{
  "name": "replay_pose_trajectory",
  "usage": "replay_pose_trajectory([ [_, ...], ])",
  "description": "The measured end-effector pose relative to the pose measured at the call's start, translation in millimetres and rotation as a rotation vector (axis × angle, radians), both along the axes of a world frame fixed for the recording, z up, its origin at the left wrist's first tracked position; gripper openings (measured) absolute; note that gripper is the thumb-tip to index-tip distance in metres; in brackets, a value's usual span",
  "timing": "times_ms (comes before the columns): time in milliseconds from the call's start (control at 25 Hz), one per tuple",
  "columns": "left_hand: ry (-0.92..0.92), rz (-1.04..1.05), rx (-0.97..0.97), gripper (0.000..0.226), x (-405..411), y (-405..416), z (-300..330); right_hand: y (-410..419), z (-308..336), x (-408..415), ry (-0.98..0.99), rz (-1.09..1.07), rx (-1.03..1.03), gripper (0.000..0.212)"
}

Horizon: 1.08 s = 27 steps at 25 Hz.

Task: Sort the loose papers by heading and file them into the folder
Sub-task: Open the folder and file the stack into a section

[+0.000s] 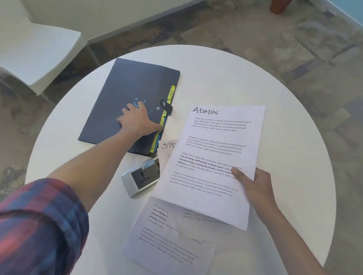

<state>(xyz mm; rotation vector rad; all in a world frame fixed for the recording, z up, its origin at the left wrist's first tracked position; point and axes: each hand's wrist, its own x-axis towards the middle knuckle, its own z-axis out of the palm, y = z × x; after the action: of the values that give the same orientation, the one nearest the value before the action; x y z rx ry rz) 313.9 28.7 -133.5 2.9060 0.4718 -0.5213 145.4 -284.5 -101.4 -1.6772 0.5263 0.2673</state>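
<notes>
- Plaid sleeve (24,243) fills the near left corner; from it the bare left arm reaches across the round white table (279,122).
- Left hand (137,122) lies on the dark folder (122,94), fingers spread flat on the cover, thumb at the edge by the yellow tabs (171,96). It holds nothing; it presses.
- Folder sits at the table's far left, closed, its clasp strap (166,106) over the tabbed edge.
- Right hand (255,187) pinches the ADMIN sheet (216,155) at its lower right edge, thumb on top, lifting it above the other papers.
- Loose sheet (167,240) lies on the table under it, near the person; another (168,147), headed "SPO…", peeks out beside the folder.
- Socket block (142,178) stands between folder and papers.
- Handling, as a judgement: the sheet is light and limp, and held by one edge it will likely droop and catch on the tabs; a grip midway along a long side would probably steer it better.
- Folder looks fairly stiff yet may slide on the smooth top, so the pressing hand should steady it while the strap is undone.
</notes>
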Motion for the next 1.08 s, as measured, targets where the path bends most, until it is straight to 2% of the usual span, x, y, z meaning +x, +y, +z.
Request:
replay_pose_trajectory([
  [160,0.054,-0.088,0.042,0.099,3,-5,7,4,2,0,0.002,0.011,0.006,0.009],
  [320,0.112,-0.269,0.136,0.072,-6,-10,14,4,5,1,-0.004,0.010,0.013,0.009],
  [440,0.067,-0.360,0.171,0.050,-11,-8,26,2,6,0,0.003,0.005,0.005,0.008],
  [520,0.024,-0.411,0.177,0.054,-14,-3,31,1,6,-1,0.001,0.006,0.008,0.011],
  [680,0.008,-0.511,0.123,0.080,-22,8,53,4,9,1,-0.011,0.014,0.016,0.016],
  [760,-0.034,-0.537,0.149,0.081,-22,14,65,6,12,4,-0.018,0.016,0.024,0.015],
  [840,-0.071,-0.600,0.239,0.067,-22,23,72,10,15,9,-0.016,0.019,0.031,0.013],
  [960,-0.113,-0.619,0.304,0.029,-25,36,73,18,20,19,0.004,0.021,0.064,0.014],
  [1080,-0.136,-0.590,0.278,0.020,-32,42,69,28,24,30,0.003,0.033,0.077,0.019],
])
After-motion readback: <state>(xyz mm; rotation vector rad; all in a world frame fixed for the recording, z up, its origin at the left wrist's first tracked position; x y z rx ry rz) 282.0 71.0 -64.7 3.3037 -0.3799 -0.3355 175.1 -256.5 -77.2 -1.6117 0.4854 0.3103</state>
